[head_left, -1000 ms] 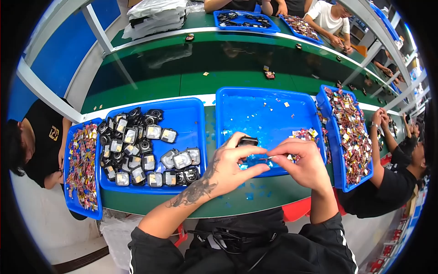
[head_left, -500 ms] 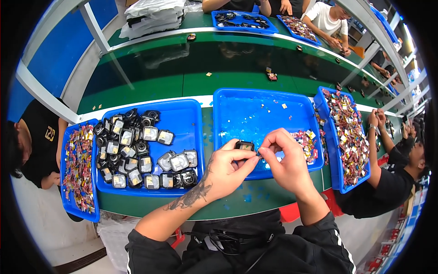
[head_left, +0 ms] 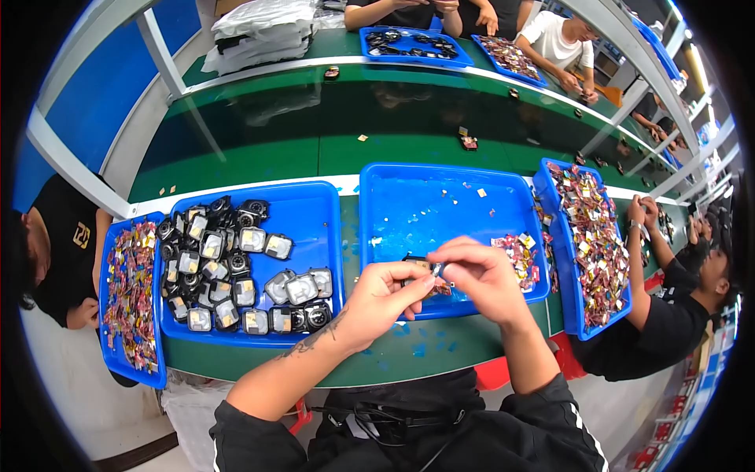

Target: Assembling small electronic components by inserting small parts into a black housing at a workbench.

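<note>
My left hand (head_left: 385, 297) is closed around a small black watch case (head_left: 412, 260), partly hidden behind its fingers. Against the case, my right hand (head_left: 486, 285) pinches at a tiny bluish-white piece (head_left: 437, 269), too small to name. Just below the fingertips a bit of reddish flexible circuit (head_left: 442, 289) shows. Both hands are over the near edge of a blue tray (head_left: 425, 189), which has scattered scraps and a pile of small reddish circuit parts (head_left: 517, 259) at its right side. To the left, another blue tray (head_left: 311, 228) holds many black watch cases (head_left: 212, 245), several with clear covers.
Narrow blue trays full of reddish circuit parts stand at far left (head_left: 132, 295) and right (head_left: 590, 244). Beyond runs a green conveyor belt (head_left: 259, 141) with a few loose parts. White frame posts (head_left: 79, 169) rise at the left. Co-workers sit on both sides and opposite.
My right hand has turned and come closer to the watch case, its fingers more bunched. A reddish circuit bit now shows below the fingertips. The whole view has shifted slightly.
</note>
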`<state>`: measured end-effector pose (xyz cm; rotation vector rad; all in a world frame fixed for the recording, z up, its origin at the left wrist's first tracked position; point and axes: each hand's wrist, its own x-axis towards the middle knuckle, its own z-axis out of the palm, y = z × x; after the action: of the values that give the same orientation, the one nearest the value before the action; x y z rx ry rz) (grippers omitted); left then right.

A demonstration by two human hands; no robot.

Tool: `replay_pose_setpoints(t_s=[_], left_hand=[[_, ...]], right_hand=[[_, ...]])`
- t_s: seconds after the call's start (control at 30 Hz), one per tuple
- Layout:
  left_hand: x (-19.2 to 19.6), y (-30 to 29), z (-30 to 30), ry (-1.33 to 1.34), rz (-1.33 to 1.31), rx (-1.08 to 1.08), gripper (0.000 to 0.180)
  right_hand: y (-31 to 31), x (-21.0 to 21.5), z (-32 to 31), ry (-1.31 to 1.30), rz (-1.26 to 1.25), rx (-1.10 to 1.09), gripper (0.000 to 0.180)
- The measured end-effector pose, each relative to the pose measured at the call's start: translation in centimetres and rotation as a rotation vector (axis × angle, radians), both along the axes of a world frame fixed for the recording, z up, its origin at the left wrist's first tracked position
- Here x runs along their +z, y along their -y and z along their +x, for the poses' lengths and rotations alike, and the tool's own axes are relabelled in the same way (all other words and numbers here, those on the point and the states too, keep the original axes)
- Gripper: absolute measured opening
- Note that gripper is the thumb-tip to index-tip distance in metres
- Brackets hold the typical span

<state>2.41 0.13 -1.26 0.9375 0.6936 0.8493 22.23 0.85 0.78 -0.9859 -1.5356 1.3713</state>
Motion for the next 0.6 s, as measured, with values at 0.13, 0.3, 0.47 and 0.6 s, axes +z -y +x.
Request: replay_pose_setpoints(t_s=[0.13, 0.3, 0.47, 0.6], left_hand=[[-0.4, -0.2, -0.1, 0.024, 0.034, -0.081, 0.020], [-0.9, -0.1, 0.6, -0.256, 0.342, 0.158, 0.034], [-0.2, 0.3, 0.8, -0.107, 0.360, 0.124, 0.048], [0.4, 0.9, 1.1, 0.012, 0.291, 0.088, 0.051]], right_hand=[[0.7, -1.3, -0.2, -0.250, -0.010, -0.016, 0.014], [2.1, -0.1, -0.3, -0.039, 0.192, -0.349, 0.014], [2.3, 1.5, -2.4, 0.566, 0.504, -0.267, 0.016], [2.6, 1.8, -3.3, 0.475, 0.386, -0.334, 0.016]])
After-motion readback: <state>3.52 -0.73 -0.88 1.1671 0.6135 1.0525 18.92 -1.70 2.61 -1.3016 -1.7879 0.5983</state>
